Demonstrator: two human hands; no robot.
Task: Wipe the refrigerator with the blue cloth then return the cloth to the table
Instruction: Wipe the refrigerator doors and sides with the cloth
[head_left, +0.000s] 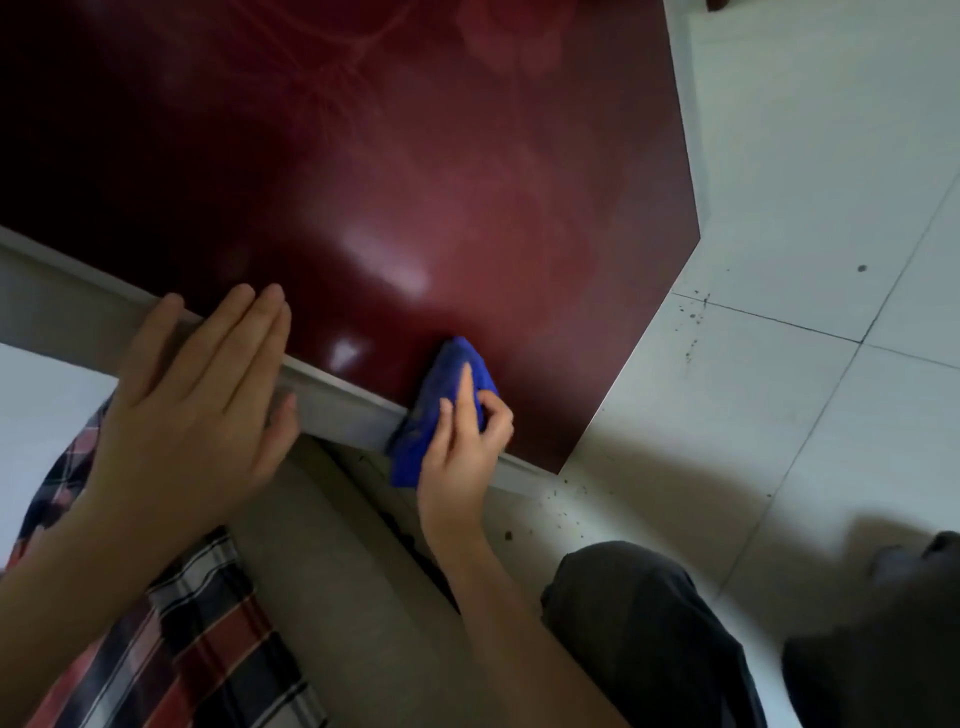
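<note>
Lower left of frame: plaid fabric (197, 623), red/white/dark check, partly under my left forearm.

Left hand (192, 400), left of centre, lies flat over the near edge of the refrigerator door (415, 182). Its fingers (244, 322) are straight and close together, with the tips on the glossy dark red face. The thumb sits on the grey edge strip (332, 395) below. It holds nothing.

The door fills the upper left and centre of the frame. Its face is shiny, with a faint floral print and light glare patches near the middle.

Blue cloth (441, 395), just right of centre, is bunched against the door at that same near edge. The upper part is on the red face and the lower part hangs over the grey strip.

Right hand (462, 457) grips the cloth from below. The index finger is stretched out along the top of the cloth and the other fingers (493, 415) are curled round its right side. The thumb side is on the cloth's left. The cloth sits between my fingers and the door, and its tip sticks out past the fingertips. I can't tell how hard it is being pressed.

Right side: white tiled floor (831, 156) with dark specks (693, 312) along a grout line near the door's corner.

Lower right: my knee in dark trousers (649, 623), blurred towards the frame edge.
</note>
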